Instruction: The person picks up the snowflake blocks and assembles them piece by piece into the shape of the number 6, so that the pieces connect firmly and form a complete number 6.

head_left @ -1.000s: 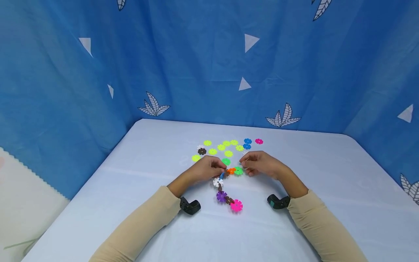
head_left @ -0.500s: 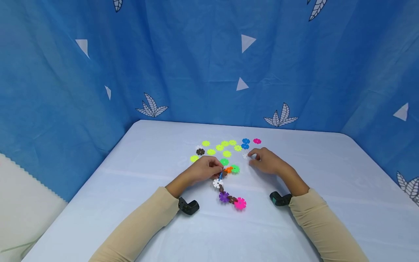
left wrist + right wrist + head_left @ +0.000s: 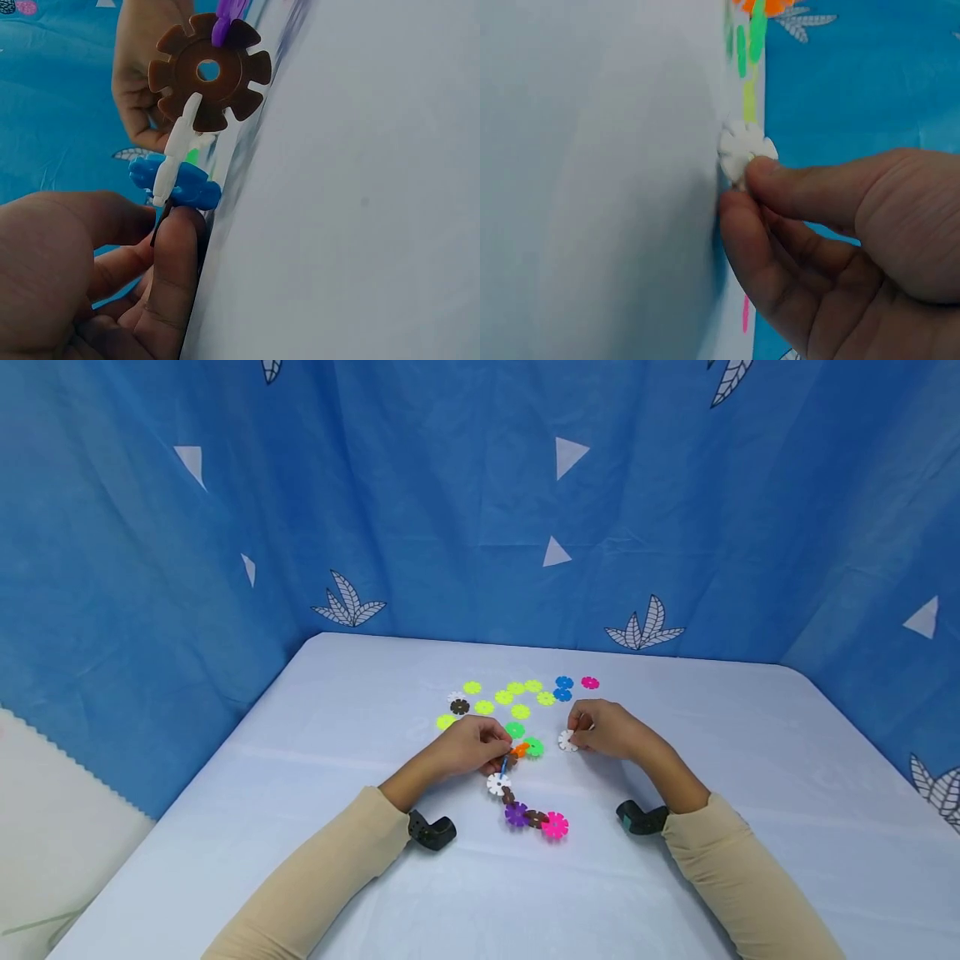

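Observation:
My left hand (image 3: 468, 747) pinches a brown notched disc of a linked chain, its edge showing between thumb and finger in the left wrist view. From there the chain runs toward me through a blue disc (image 3: 196, 184), a white disc (image 3: 498, 784), a brown disc (image 3: 210, 71), a purple disc (image 3: 517, 814), another brown disc and a pink disc (image 3: 555, 826). An orange disc (image 3: 520, 750) and a green disc (image 3: 534, 747) extend to its right. My right hand (image 3: 609, 729) pinches a separate white disc (image 3: 741, 150) between thumb and fingers, just right of the chain.
Loose discs lie flat beyond the hands: several yellow ones (image 3: 521, 712), a green one (image 3: 515, 729), a dark brown one (image 3: 460, 707) beside a white one, two blue ones (image 3: 562, 695) and a pink one (image 3: 590, 682). A blue curtain (image 3: 465, 510) hangs behind the white table (image 3: 345, 677).
My right hand moved away from the chain's green end to the loose white disc and now pinches it, drawn slightly nearer. The chain's pink end swung right while my left hand kept its hold.

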`<act>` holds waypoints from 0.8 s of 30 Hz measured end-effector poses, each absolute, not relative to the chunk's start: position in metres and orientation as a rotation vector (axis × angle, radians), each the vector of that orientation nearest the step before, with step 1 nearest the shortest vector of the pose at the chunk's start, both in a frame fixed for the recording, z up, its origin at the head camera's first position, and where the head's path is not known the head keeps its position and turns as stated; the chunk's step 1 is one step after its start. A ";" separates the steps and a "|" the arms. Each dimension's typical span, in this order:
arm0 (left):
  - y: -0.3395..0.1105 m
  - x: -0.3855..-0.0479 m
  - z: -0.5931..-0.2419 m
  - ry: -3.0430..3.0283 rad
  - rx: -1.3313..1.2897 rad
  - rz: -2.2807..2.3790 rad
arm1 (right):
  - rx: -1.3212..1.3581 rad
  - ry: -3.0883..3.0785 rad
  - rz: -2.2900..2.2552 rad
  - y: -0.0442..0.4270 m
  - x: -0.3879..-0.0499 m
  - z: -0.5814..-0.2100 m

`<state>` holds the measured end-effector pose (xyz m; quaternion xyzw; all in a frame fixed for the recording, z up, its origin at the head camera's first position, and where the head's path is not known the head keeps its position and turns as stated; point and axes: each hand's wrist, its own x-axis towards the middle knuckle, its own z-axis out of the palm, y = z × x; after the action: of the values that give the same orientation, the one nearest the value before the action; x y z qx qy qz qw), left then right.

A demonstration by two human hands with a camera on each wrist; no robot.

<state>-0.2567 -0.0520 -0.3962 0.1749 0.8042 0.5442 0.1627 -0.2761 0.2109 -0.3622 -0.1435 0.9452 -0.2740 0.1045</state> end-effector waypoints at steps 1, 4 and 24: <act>-0.052 -0.257 -0.397 2.300 0.510 1.548 | -0.440 2.765 -0.815 0.208 -0.275 -0.361; -0.052 -0.258 -0.397 2.310 0.551 1.526 | -0.499 2.728 -0.821 0.199 -0.270 -0.357; -0.053 -0.258 -0.397 2.312 0.692 1.434 | -0.669 2.808 -0.741 0.182 -0.258 -0.357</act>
<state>-0.2578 -0.0533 -0.3973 0.2432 0.8121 0.5038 0.1662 -0.2580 0.1823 -0.3567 -0.2238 0.9391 -0.2479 0.0806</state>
